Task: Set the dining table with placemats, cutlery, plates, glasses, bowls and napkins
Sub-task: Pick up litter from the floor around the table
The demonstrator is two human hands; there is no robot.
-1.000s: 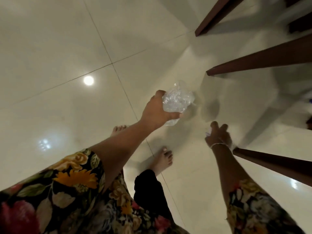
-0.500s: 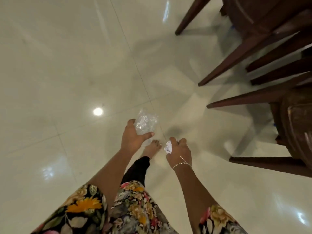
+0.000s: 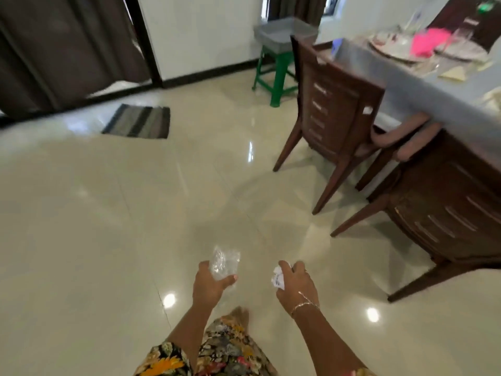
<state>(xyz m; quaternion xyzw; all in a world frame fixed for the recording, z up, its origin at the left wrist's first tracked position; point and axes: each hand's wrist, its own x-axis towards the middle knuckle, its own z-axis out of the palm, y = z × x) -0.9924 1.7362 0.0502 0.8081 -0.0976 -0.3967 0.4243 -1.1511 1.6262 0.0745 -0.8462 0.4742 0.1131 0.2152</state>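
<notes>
Carrying litter low in the frame — left hand [image 3: 210,284] curled round crumpled clear plastic [image 3: 224,264], right hand [image 3: 296,284] pinching a paper wad [image 3: 278,278] — likely clearing up; the dining table [image 3: 401,77] sits upper right.

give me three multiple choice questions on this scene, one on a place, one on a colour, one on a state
1. Where does the grey tray sit?
A. on the striped mat
B. on the stool
C. on a chair seat

2. What colour is the stool?
A. red
B. white
C. green

3. What is the left hand doing?
A. gripping crumpled clear plastic
B. hanging empty
C. resting on a chair back

Answers:
1 B, the tray rests on top of the stool by the wall.
2 C, its legs and frame are green.
3 A, its fingers curl round the plastic.
</notes>
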